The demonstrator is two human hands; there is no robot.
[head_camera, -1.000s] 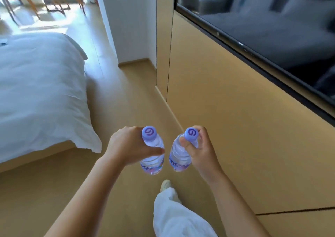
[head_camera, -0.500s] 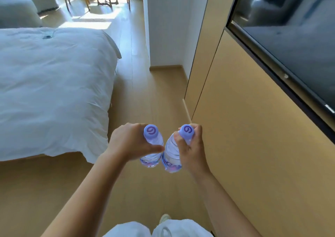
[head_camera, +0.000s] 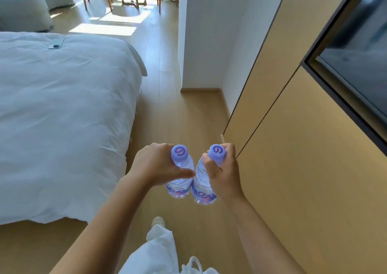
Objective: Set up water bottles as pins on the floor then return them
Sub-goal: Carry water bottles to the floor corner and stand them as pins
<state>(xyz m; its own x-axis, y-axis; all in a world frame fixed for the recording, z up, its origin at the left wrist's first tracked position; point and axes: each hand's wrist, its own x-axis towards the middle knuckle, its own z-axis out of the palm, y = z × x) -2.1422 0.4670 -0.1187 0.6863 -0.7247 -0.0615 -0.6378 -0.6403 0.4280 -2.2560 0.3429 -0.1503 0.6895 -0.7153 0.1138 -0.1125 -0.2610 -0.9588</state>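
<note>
Since a moment ago we have walked forward along the floor (head_camera: 167, 114); both bottles have kept their place before us. Our left hand (head_camera: 156, 165) grips the left bottle (head_camera: 181, 181) and our right hand (head_camera: 223, 173) the right bottle (head_camera: 201, 188), upright and touching. We count two bottles, none standing as pins, so setup seems barely begun. One bed (head_camera: 62, 114) lies left.

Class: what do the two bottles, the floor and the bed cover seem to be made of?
Bottles: clear plastic, glossy, water visible inside; caps matte lilac plastic. Floor: probably wood or laminate, plank seams, sunlight sheen. Bed cover: white fabric, soft wrinkles.
</note>
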